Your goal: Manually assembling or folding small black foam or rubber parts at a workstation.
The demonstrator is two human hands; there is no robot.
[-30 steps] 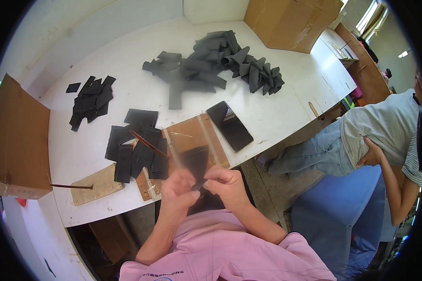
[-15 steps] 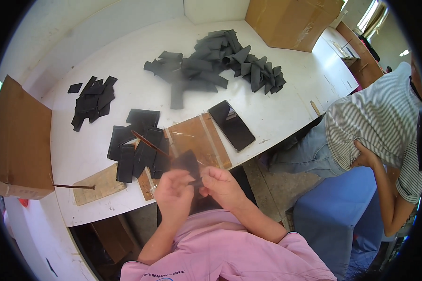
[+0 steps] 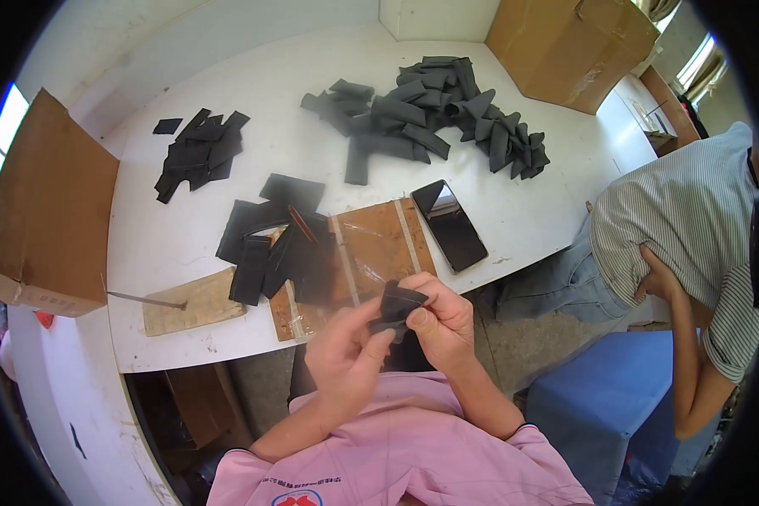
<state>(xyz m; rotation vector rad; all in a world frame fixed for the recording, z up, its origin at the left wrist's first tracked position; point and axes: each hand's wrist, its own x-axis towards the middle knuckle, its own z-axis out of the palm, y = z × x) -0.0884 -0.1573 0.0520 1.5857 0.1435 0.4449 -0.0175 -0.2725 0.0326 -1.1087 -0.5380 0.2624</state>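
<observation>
Black fabric piece (image 3: 395, 305), small and folded, sits pinched between both hands just off the near edge of the white table (image 3: 270, 93), above the person's pink-shirted lap. The left hand (image 3: 346, 354) grips it from below with thumb and fingertips closed on its lower edge; the right hand (image 3: 443, 320) curls around its right side, fingers wrapped over the top. Both hands are closed on the piece, and they touch each other around it.

Just beyond the hands a brown cardboard sheet (image 3: 379, 244) lies flat on the table, crossed by strips of clear tape. On its left part rests a loose spread of flat black pieces (image 3: 270, 240), overlapping one another. A dark phone (image 3: 451, 223) lies just beside the sheet's right edge, screen up. To the left, a smaller cardboard scrap (image 3: 190, 304) lies near the table's edge with a thin metal rod (image 3: 143, 298) across it.

Farther back sits a big heap of folded black pieces (image 3: 434, 114), and well to its left a smaller pile (image 3: 194, 152). An open cardboard box (image 3: 46, 211) stands at the table's left end, another box (image 3: 569, 42) at the far right corner.

At the right, another person in a striped shirt (image 3: 683, 219) bends beside a blue seat (image 3: 616, 405).
</observation>
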